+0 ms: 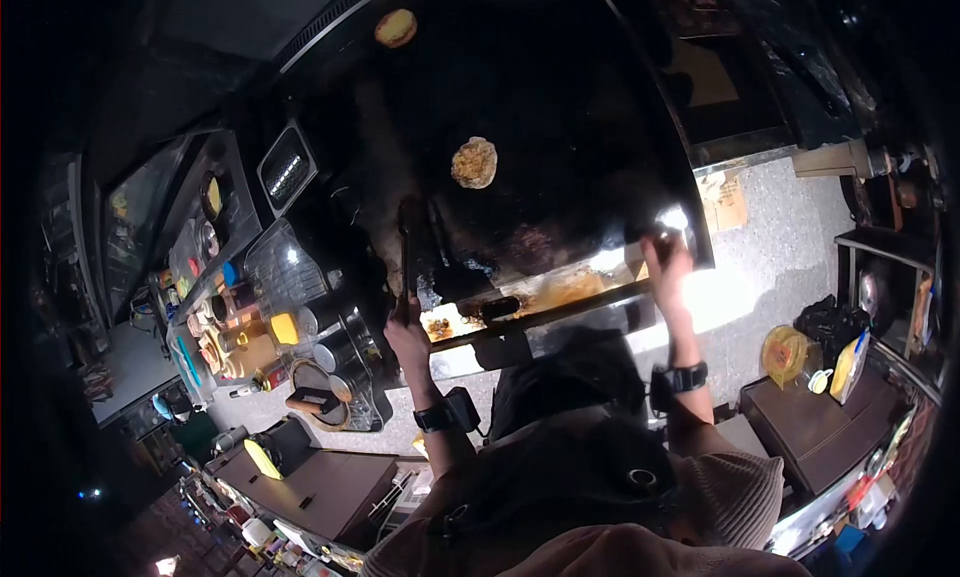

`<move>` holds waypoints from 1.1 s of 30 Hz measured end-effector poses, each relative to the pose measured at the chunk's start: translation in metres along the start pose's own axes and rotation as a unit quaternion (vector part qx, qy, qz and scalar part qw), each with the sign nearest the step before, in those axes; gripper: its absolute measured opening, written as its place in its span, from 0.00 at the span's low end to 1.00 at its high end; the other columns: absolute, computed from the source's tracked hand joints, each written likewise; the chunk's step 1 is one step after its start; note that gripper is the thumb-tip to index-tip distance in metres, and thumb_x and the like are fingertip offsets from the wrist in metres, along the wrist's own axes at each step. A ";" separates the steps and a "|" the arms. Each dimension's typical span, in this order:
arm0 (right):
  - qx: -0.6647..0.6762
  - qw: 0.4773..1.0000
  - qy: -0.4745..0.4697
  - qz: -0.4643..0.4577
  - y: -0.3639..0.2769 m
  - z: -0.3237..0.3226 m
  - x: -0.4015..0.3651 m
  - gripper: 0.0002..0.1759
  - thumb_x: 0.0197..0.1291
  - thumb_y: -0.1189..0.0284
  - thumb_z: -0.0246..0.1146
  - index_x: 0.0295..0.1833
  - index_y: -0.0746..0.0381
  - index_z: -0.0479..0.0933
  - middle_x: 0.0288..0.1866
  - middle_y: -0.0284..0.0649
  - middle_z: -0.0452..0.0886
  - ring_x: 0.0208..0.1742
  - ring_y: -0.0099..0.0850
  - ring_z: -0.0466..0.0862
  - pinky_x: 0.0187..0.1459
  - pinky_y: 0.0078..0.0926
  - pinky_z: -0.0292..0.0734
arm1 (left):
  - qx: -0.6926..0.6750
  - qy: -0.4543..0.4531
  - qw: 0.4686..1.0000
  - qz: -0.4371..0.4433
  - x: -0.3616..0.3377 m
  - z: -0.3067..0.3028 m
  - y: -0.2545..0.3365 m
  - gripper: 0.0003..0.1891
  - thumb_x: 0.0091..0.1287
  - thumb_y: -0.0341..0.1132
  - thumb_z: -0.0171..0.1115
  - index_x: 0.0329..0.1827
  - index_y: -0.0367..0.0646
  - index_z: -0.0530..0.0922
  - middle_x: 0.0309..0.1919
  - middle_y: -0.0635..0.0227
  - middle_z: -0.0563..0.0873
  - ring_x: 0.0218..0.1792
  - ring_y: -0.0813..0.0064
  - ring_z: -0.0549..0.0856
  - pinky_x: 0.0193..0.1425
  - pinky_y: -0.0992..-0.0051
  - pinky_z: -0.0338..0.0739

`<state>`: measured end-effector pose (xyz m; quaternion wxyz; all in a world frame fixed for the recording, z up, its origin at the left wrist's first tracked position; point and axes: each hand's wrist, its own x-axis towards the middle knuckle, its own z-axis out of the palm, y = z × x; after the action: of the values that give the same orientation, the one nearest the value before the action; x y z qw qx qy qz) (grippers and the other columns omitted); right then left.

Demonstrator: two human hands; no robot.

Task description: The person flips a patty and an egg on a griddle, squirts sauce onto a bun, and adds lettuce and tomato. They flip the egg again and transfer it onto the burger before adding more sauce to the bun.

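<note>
My left hand (407,329) is closed around the handle of a long dark utensil (406,262), which reaches forward over the black griddle (560,107). At the griddle's front right, my right hand (668,260) is near a shiny object (672,219); blur and glare hide whether the fingers hold it. A browned round patty (474,163) lies near the middle of the griddle. Farther back sits a round yellowish bun or patty (396,28). Brown grease and residue (450,322) mark the bright front edge.
A metal container (287,167) stands at the griddle's left. Left of my left hand are metal cups (328,354), a yellow item (285,328) and a round pan (318,397). A brown cabinet (820,417) with a plastic tub (785,355) is at the right.
</note>
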<state>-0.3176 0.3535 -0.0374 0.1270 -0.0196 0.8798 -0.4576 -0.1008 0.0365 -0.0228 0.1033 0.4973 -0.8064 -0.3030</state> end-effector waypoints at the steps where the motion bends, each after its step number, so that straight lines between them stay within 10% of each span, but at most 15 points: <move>1: -0.002 1.000 0.006 -0.011 0.001 0.001 0.002 0.17 0.62 0.71 0.60 0.53 0.71 0.70 0.43 0.56 0.81 0.46 0.50 0.82 0.47 0.38 0.75 | 0.004 0.001 1.000 0.003 0.000 0.000 0.004 0.15 0.66 0.37 0.58 0.49 0.34 0.80 0.38 0.45 0.84 0.41 0.52 0.85 0.45 0.65 0.74; 20: -0.057 0.965 -0.096 -0.238 -0.020 0.068 0.039 0.18 0.59 0.71 0.63 0.54 0.66 0.73 0.46 0.54 0.80 0.42 0.51 0.82 0.44 0.40 0.78 | 0.021 -0.008 0.999 0.030 0.000 0.004 0.017 0.16 0.67 0.38 0.57 0.49 0.34 0.80 0.40 0.45 0.84 0.42 0.51 0.84 0.47 0.65 0.74; 33: -0.115 0.946 -0.213 -0.213 -0.039 0.120 0.087 0.16 0.62 0.65 0.60 0.52 0.60 0.73 0.48 0.46 0.82 0.50 0.45 0.80 0.53 0.42 0.74 | 0.053 -0.126 0.989 0.061 0.111 0.035 0.008 0.18 0.64 0.45 0.59 0.47 0.40 0.82 0.38 0.45 0.84 0.45 0.46 0.81 0.47 0.59 0.74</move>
<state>-0.3763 0.2214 -0.0896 0.2082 -0.3182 0.8543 -0.3544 -0.1764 -0.0433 -0.0608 -0.0074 0.4100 -0.8565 -0.3135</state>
